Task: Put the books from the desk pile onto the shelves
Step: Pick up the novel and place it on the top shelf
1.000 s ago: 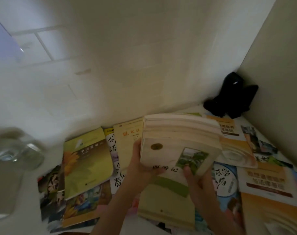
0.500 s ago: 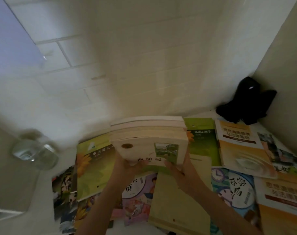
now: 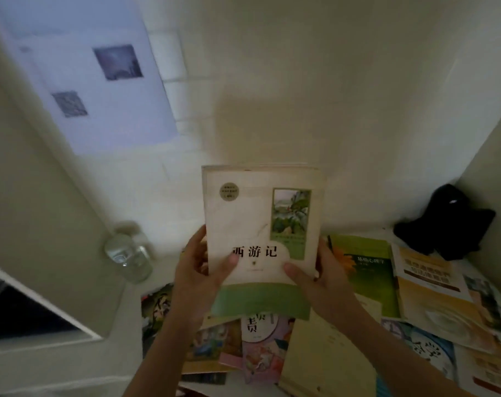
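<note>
- Two hands hold a cream book (image 3: 262,224) with a green band upright, cover facing the camera, raised above the desk pile (image 3: 366,305).
- Left hand (image 3: 199,276) grips the book's lower left edge, thumb pressed on the cover.
- Right hand (image 3: 319,277) grips the book's lower right edge, thumb on the cover too.
- Left of the book stands a clear glass jar (image 3: 128,257); right of the book, in the corner, lies a black object (image 3: 446,223).
- Below the book, other books lie flat and overlapping.
</note>
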The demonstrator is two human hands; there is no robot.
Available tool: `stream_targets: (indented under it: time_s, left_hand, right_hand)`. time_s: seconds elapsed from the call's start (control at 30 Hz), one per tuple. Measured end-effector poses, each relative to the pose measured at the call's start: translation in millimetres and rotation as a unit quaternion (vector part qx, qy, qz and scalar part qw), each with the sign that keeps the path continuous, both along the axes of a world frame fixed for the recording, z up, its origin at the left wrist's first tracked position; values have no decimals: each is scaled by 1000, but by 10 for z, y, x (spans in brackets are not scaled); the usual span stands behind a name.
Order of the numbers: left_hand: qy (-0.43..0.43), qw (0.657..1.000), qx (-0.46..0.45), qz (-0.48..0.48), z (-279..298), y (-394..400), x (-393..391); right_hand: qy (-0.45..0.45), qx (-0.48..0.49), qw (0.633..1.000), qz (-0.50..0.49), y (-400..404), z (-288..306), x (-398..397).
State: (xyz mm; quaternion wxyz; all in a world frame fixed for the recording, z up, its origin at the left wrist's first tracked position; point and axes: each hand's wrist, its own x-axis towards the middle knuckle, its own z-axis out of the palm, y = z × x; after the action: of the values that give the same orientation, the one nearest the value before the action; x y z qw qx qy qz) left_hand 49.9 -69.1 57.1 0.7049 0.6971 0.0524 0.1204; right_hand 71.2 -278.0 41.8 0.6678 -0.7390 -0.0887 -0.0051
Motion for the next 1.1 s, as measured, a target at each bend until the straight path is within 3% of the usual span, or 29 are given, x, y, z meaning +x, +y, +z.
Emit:
stream_targets:
  time_s: [0.23,0.53,0.8,0.97,1.1]
  left_hand:
    - [-124,978,65,156,1171,1035,-1080]
    - [-264,920,111,268,2772,2113,-2091]
    - [-391,873,132,259,4163,2796,-1878]
    - [-383,844,197,319,4727,3082,-1386]
    - [-375,821,255,346,4885,3299,-887]
  right_hand:
    - [-92,63,982,150,1086,1096,-566]
    - [-234,97,922,291,2437,2814,-966]
    - [-395,81,872,279,3104,4455,-699]
    - [-371,34,878,302,3498,5173,-127]
    - [-301,-8,893,334,3724,5359,413]
